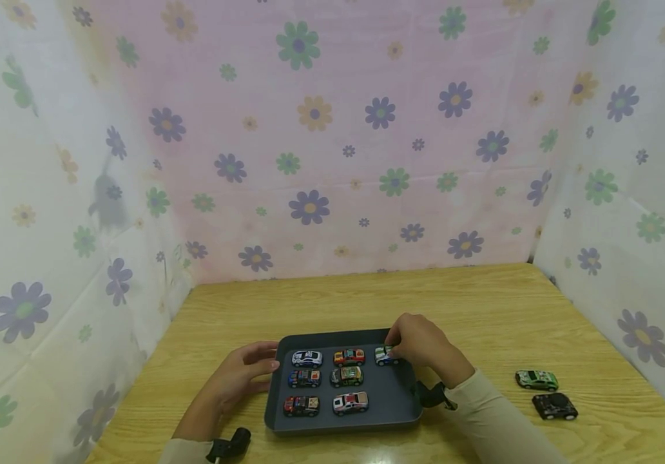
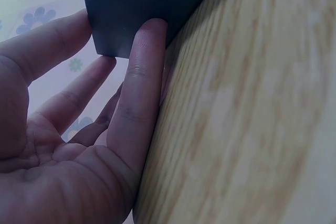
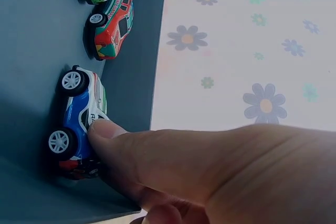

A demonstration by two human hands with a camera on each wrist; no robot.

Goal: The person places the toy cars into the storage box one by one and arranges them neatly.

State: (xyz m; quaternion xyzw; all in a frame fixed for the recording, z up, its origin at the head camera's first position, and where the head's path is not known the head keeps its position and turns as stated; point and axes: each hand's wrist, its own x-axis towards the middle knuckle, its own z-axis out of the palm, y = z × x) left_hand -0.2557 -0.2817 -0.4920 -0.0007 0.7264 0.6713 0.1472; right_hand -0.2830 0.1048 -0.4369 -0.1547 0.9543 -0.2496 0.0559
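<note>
A dark grey tray (image 1: 387,412) lies on the table with toy cars in two columns and one more at its far right corner. That one, a blue and white toy car (image 3: 79,116), is pinched by my right hand (image 1: 425,345), its thumb against the car's side and its wheels at the tray floor. At the tray's left end, my left hand (image 1: 236,380) rests its fairly straight, spread fingers (image 2: 139,72) against the outer wall. Closest to the pinched car is a red and orange toy car (image 3: 113,27); a green toy car (image 1: 346,376) sits in front of that.
Also in the tray are a white car (image 1: 306,359), a blue and black car (image 1: 304,378), a red and black car (image 1: 301,405) and a white and red car (image 1: 350,403). Right of it on the wooden table (image 1: 483,296) lie a bright green car (image 1: 536,380) and a black car (image 1: 555,406).
</note>
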